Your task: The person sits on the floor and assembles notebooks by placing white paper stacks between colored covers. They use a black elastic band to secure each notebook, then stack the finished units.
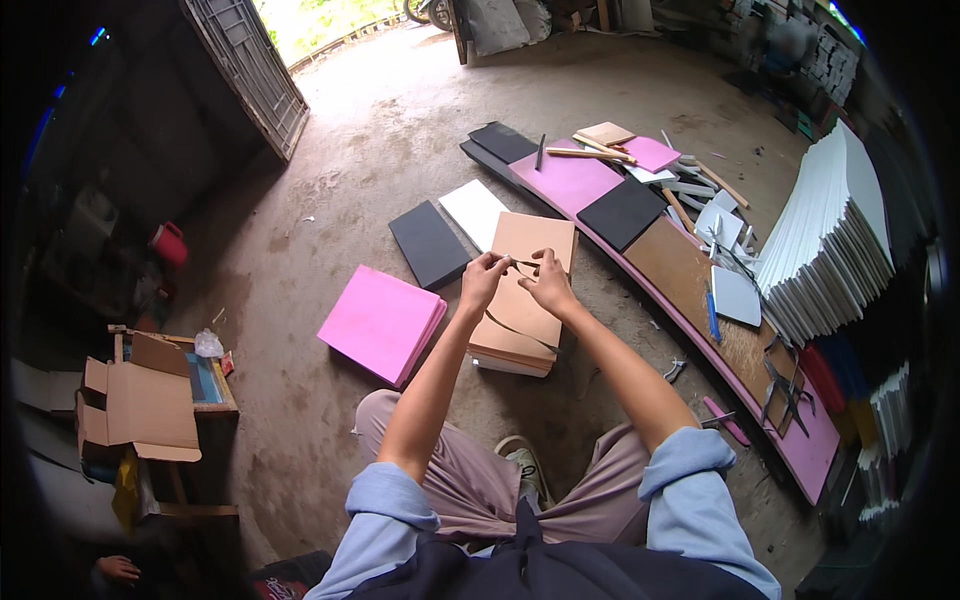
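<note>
A thin black strap (pixel 518 333) lies across a stack of tan sheets (pixel 535 235) on the floor in front of me, its upper part raised above the top sheet. My left hand (pixel 484 282) pinches the strap between its fingertips. Close beside it, my right hand (pixel 549 284) has its fingers curled on the same strap, a short length of it running between the two hands. White sheets (pixel 510 367) show at the bottom of the stack. Left of it sit a pink stack (pixel 380 322), a black sheet (pixel 430 243) and a white sheet (pixel 472 212).
To the right runs a long low board (pixel 672 262) bearing coloured sheets, wood strips, a blue knife (pixel 712 314) and black straps (pixel 788 385). Pink-handled scissors (pixel 728 420) and pliers (pixel 676 371) are beside it. A tall white sheet stack (pixel 830 240) stands beyond; a cardboard box (pixel 150 405) is at left.
</note>
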Demonstrator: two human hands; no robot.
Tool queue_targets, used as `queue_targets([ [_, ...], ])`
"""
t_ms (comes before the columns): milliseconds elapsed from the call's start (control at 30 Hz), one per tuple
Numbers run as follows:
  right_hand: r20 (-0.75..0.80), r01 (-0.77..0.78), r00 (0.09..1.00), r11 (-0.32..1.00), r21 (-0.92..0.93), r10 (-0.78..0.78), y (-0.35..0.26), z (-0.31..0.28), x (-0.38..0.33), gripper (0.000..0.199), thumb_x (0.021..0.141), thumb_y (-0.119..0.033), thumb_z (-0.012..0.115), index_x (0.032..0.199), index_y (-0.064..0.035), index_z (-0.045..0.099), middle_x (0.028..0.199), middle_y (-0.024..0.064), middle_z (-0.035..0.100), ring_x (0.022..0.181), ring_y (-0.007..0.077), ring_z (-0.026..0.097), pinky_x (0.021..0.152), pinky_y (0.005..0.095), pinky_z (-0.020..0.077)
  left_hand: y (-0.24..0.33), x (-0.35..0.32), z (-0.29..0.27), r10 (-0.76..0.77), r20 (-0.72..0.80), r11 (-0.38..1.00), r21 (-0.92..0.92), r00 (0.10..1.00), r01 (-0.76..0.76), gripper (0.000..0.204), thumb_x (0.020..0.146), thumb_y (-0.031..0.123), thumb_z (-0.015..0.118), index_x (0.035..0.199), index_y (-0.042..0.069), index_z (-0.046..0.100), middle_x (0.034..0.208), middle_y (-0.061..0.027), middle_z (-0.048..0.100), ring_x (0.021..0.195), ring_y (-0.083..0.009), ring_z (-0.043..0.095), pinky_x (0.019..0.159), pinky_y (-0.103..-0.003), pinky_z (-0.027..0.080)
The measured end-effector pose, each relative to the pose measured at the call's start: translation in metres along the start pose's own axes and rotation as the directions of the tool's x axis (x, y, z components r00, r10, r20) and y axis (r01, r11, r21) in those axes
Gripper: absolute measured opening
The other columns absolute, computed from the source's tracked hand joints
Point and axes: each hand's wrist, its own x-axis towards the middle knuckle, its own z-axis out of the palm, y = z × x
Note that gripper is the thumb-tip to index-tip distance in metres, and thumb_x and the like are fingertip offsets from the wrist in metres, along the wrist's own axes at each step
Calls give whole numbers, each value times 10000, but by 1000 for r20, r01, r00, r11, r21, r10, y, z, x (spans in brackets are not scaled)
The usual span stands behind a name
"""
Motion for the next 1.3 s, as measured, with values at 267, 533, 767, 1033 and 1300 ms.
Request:
queue_targets([
  [267, 241, 106, 969, 970, -217, -52, 12, -46, 11, 191, 810, -190, 526, 885, -25, 585, 801, 161, 615, 768, 307, 597, 699, 361, 458, -33, 22, -7, 315, -231, 941, 202, 921, -271, 293, 806, 258, 557, 700, -14, 539, 581, -92, 501, 489, -133, 456, 471, -301, 373],
  [533, 112, 36, 993, 999, -5, -35, 48, -50, 29, 165, 812, -94, 453, 864, 9, 571, 821, 226, 594, 823, 338, 578, 715, 400, 450, -40, 32, 5, 27, 289, 839, -527, 957, 136, 210, 857, 218, 526, 768, 48, 441, 641, -1, 493, 487, -23, 383, 425, -183, 325],
  [767, 321, -19, 935, 927, -375, 149, 10, -57, 27, 319, 746, -315, 595, 920, -53, 540, 869, 214, 595, 850, 342, 577, 718, 413, 452, -16, 13, 5, 122, 290, 823, 505, 949, -260, 358, 760, 284, 615, 919, 44, 402, 675, -181, 538, 685, -367, 569, 601, -434, 430],
  [1033, 355, 124, 932, 859, -496, 70, 36, -31, 26, 211, 853, -230, 430, 970, -68, 501, 858, 206, 592, 815, 361, 574, 698, 442, 451, -26, 19, 1, 174, 305, 678, 652, 936, -339, 313, 799, 368, 529, 841, 60, 564, 775, -133, 565, 773, -310, 579, 658, -382, 456],
  [1300, 506, 62, 847, 915, -399, 164, 42, -36, 37, 266, 845, -289, 458, 987, -78, 536, 917, 208, 584, 893, 339, 560, 770, 410, 440, -24, 21, 2, 136, 286, 789, 547, 948, -278, 368, 783, 408, 550, 815, 46, 610, 821, -162, 554, 780, -318, 561, 689, -382, 445],
])
